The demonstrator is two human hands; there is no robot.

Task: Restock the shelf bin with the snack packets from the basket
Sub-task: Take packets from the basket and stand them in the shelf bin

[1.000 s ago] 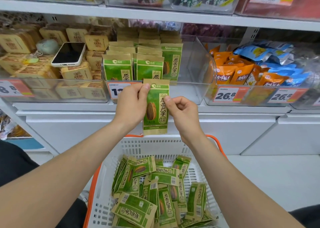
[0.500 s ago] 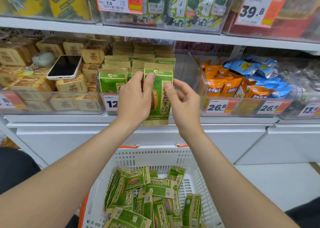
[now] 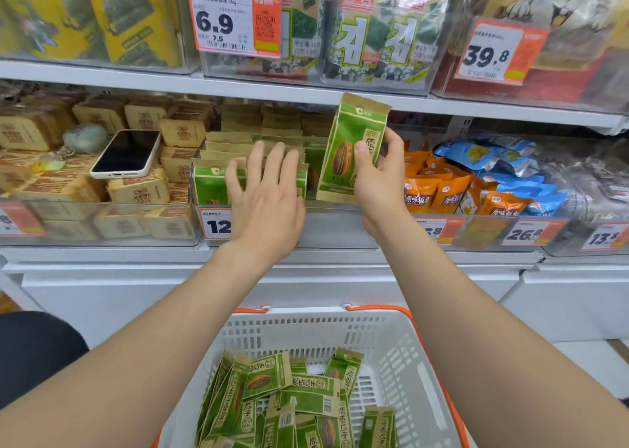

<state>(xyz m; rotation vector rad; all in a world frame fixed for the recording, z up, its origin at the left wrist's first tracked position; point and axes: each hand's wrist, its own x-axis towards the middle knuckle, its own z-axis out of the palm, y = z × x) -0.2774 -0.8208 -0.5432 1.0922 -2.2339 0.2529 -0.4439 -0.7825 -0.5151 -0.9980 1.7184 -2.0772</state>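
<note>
At far left, a phone (image 3: 126,153) lies face up on stacked tan packs (image 3: 139,188) in the neighbouring clear bin. Next along, your left hand (image 3: 265,199) is released, its 4 fingers straight and spread over the front rows of stocked packets (image 3: 211,182), green ones standing upright in the shelf bin (image 3: 335,231). The fingertips are blurred, so you cannot tell whether they press those rows. A price tag (image 3: 216,226) reading 12 shows on the bin's front, partly behind your left hand.

Just right of the rows, your right hand (image 3: 381,178) grasps the held packet (image 3: 350,148), with the thumb across its printed face and the fingers behind it. That packet stands upright with its top leaning slightly right, over the right part of the bin, its lower edge near the front rim.

Further right, orange packets (image 3: 439,192) and blue packets (image 3: 493,154) fill the next bin, above a tag marked 26.8.

Below, between your forearms, the white basket (image 3: 401,355) with an orange rim holds a heap of loose packets (image 3: 296,400) of the same green kind.
</note>
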